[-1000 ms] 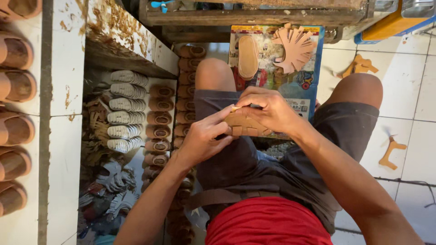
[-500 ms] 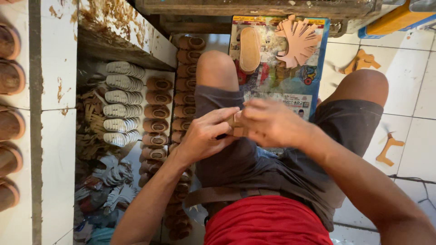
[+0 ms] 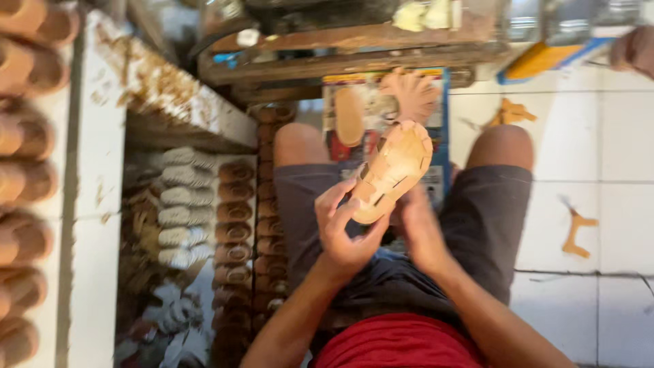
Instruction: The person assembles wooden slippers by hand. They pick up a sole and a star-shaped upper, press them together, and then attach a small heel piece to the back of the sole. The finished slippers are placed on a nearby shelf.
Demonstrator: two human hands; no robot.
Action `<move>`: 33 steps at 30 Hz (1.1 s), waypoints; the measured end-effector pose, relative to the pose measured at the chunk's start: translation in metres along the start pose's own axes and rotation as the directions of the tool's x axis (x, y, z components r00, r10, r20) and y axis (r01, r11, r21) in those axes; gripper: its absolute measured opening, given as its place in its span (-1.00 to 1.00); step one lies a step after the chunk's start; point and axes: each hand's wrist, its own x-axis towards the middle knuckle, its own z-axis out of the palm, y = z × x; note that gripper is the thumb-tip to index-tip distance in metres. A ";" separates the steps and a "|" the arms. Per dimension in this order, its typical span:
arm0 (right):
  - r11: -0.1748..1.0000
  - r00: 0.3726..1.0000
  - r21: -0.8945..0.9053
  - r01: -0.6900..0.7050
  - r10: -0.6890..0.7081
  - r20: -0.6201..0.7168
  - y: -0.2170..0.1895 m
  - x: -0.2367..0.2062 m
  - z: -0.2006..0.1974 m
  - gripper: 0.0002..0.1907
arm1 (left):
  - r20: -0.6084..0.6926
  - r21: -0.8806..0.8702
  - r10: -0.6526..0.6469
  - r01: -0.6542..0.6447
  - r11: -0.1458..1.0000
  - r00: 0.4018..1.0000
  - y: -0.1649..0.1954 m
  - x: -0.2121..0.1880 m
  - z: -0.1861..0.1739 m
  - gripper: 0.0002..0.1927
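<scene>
at the bottom centre of the frame sit the person's red shirt point(image 3: 398, 341) and dark grey shorts point(image 3: 477, 225), with both forearms reaching up from there. just above, at mid-frame, the left hand point(image 3: 344, 228) is closed around the lower end of a tan woven sandal upper point(image 3: 390, 174), thumb and fingers curled on its edge. the right hand point(image 3: 419, 228) sits just beside and partly behind it; it is blurred, and i cannot tell whether it grips the piece or only steadies it from underneath. the sandal upper is tilted, its rounded toe pointing to the upper right, held in the air above the lap between the knees.

the step in hand looks like checking or turning the strapped piece, as its outer face is turned toward the camera. a next move would call for a firm pinch from the right hand so the left can shift its hold without letting the piece twist.

farther out, to the left of the frame, rows of brown and pale soles point(image 3: 204, 218) lie stacked in columns on the floor. at the far left edge, more tan shoe pieces point(image 3: 20, 177) line a white tiled ledge point(image 3: 95, 204). on the right, tan leather offcuts point(image 3: 575, 232) lie on white floor tiles point(image 3: 613, 170). at the top, a colourful box point(image 3: 439, 123) holding cut pieces rests under a rough wooden bench point(image 3: 340, 65).
</scene>
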 end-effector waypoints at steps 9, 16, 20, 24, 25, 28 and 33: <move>0.889 0.981 0.423 -0.176 0.193 0.004 -0.018 -0.016 -0.022 -0.18 | 0.634 -0.498 -0.371 0.725 0.475 0.678 -0.004 0.017 0.012 -0.22; 0.889 0.975 0.422 -0.180 0.219 -0.047 -0.006 -0.027 -0.031 -0.35 | 0.665 -0.533 -0.335 0.738 0.414 0.668 0.000 0.016 0.015 -0.22; 0.934 0.985 0.344 -0.095 0.139 -0.104 0.010 -0.036 -0.031 -0.45 | 0.502 -0.465 -0.376 0.610 0.642 0.779 0.015 -0.001 0.024 -0.27; 0.992 0.995 -0.081 -0.096 0.092 -0.050 0.005 -0.035 -0.039 -0.45 | 0.531 -0.496 -0.364 0.629 0.599 0.765 0.014 -0.011 0.026 -0.26; 0.991 0.993 -0.063 -0.115 0.114 -0.010 0.000 -0.033 -0.042 -0.40 | 0.571 -0.525 -0.362 0.667 0.528 0.736 0.011 -0.013 0.023 -0.25; 0.974 0.968 -0.036 -0.225 0.228 0.102 -0.022 -0.033 -0.054 -0.20 | 0.687 -0.532 -0.343 0.765 0.364 0.641 -0.003 -0.020 0.014 -0.23; 0.912 0.907 -0.052 -0.408 0.411 0.095 -0.026 -0.040 -0.055 -0.28 | 0.752 -0.402 -0.359 0.817 0.414 0.553 -0.017 -0.045 0.013 -0.43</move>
